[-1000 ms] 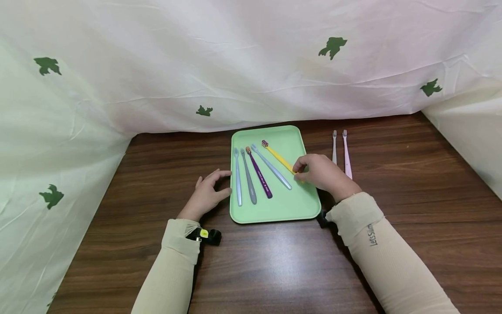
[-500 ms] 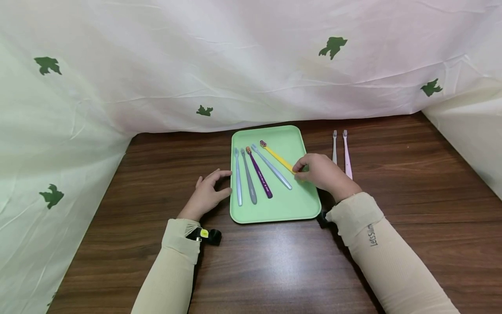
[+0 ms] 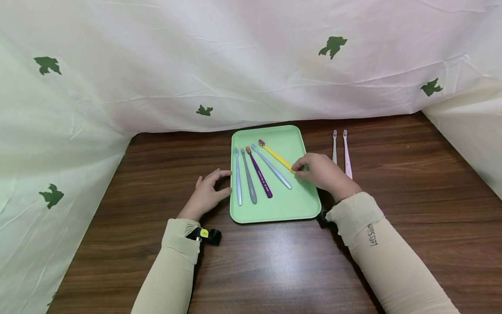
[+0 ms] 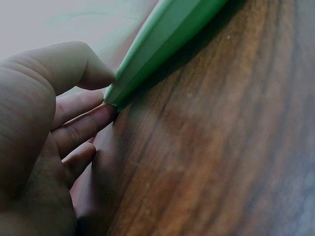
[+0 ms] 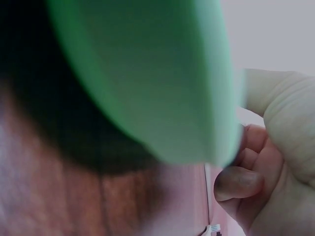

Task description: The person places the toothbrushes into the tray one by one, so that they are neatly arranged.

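A light green tray [image 3: 280, 213] lies on the table with several toothbrushes on it. My right hand [image 3: 323, 172] is over its right side, pinching the handle end of a yellow toothbrush [image 3: 277, 157] that slants up and left to a purple-and-white head. Left of that one lie a light blue toothbrush [image 3: 271, 167], a purple toothbrush [image 3: 259, 173], a grey toothbrush [image 3: 249, 178] and a second light blue toothbrush [image 3: 238, 179]. My left hand [image 3: 205, 194] touches the tray's left edge with thumb and fingertips, fingers fairly straight. In the right wrist view the tray's wall hides the right fingertips.
To the right of the tray, a pale grey toothbrush [image 3: 334, 146] and a pink toothbrush [image 3: 347, 155] lie on the dark wooden table [image 3: 259, 266], partly behind the right hand. White cloth [image 3: 251, 65] with green leaf-like shapes hangs around the back and sides.
The head of the yellow toothbrush has swung slightly left, toward the light blue one, while the right hand keeps pinching its end. The left hand and the tray have stayed put.
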